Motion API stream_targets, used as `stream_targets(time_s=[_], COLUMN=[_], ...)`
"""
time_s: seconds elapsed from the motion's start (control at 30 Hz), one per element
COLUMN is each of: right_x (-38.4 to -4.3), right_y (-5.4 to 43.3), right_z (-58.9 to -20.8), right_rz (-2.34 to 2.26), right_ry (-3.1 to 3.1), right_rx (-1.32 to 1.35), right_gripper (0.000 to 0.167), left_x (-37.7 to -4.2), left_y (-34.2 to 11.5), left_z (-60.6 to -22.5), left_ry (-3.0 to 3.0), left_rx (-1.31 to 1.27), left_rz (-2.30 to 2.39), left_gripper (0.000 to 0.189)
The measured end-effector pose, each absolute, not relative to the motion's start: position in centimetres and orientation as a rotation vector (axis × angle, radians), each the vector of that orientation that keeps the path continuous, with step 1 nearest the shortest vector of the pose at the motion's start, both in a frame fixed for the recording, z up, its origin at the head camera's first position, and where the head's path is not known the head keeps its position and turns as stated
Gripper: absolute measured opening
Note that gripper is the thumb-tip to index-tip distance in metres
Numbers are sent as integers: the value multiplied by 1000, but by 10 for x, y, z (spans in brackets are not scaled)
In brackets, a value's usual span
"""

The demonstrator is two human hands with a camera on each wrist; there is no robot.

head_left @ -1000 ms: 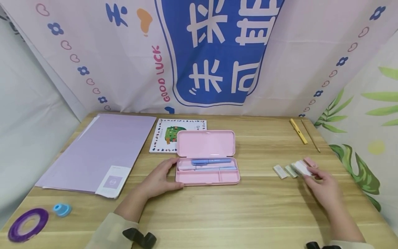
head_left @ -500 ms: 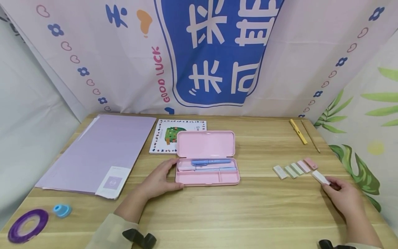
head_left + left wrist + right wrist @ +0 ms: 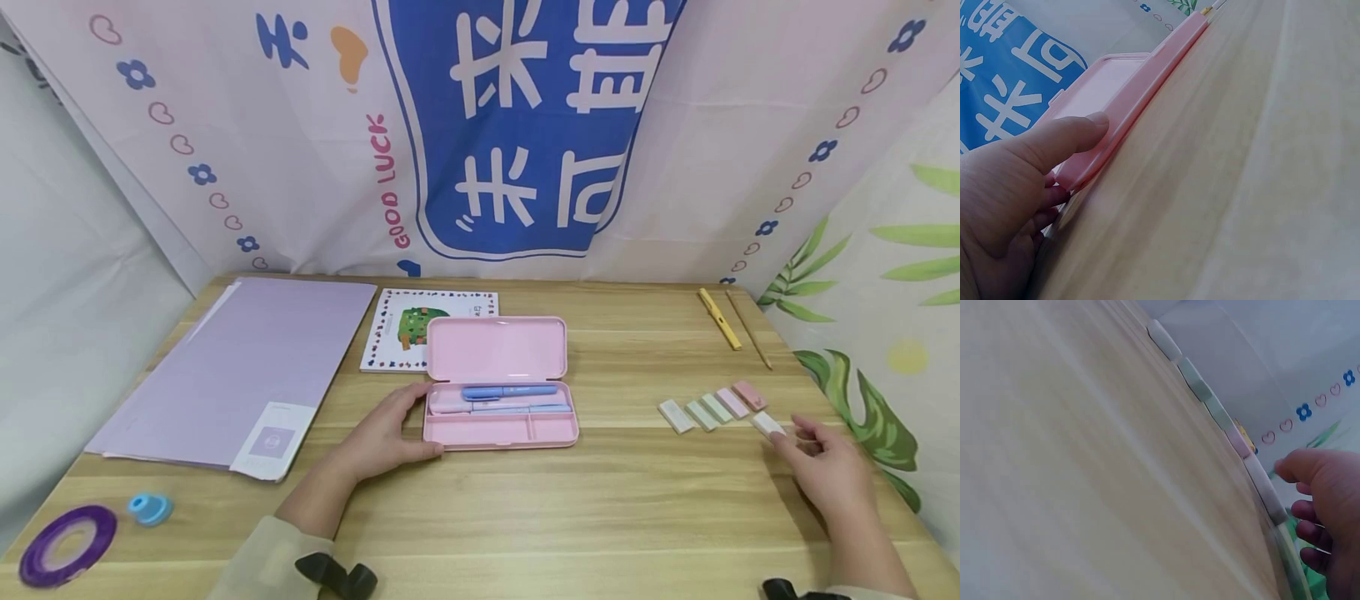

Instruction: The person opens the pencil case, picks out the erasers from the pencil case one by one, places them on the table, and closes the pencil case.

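Observation:
At the left end of an open pink pencil case (image 3: 480, 432), my left hand (image 3: 386, 437) grips the corner. Its thumb (image 3: 1079, 134) lies on the case's front wall while the other fingers reach round the end. Inside the case are a blue pen (image 3: 517, 391) and a slimmer light-blue pen (image 3: 525, 409); the front compartments hold nothing. On the right, a white eraser (image 3: 768, 424) lies flat on the table. My right hand (image 3: 828, 467) hovers just beside it, thumb and fingers apart, holding nothing. Several pastel erasers, among them a pink one (image 3: 750, 395), lie in a slanting row behind.
A yellow pen (image 3: 720, 319) and a thin pencil (image 3: 748, 330) lie at the back right. Behind the case is a picture booklet (image 3: 390, 333). A large lilac folder (image 3: 247, 367), a purple tape roll (image 3: 45, 567) and a light-blue stopper-shaped piece (image 3: 150, 507) are on the left.
My right hand carried the white eraser from over the row toward the right front, set it down beside the pink one and let go. My left hand stayed on the pencil case.

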State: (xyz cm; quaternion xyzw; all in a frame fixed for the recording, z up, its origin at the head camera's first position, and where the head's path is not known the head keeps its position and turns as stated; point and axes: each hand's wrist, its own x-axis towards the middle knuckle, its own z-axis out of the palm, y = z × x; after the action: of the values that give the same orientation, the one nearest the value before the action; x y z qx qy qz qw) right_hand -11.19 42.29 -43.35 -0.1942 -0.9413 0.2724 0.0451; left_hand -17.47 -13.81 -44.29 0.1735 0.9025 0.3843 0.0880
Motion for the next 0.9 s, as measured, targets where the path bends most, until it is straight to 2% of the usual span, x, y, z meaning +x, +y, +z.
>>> stream_targets(time_s=[0.13,0.33,0.67,0.9], right_x=[-119,-145,-201,-243], right_y=[401,352,261,215], right_z=[-431,-427,-420,-414], right_rz=[901,952,1102,1219], right_ry=[-2781,-2701,-2792,-2819], right_rx=[-527,-250,29,115], right_gripper=[62,50,50,54], left_x=[-175,-174,-173,-174], left_y=[-139,-140,-141,-140], left_z=[-443,-443,-444,-443], left_ry=[2687,2677,2681,2685], left_rx=[504,495,492,513], left_rz=[1142,1155,1149,1157], left_gripper=[94,94,95,94])
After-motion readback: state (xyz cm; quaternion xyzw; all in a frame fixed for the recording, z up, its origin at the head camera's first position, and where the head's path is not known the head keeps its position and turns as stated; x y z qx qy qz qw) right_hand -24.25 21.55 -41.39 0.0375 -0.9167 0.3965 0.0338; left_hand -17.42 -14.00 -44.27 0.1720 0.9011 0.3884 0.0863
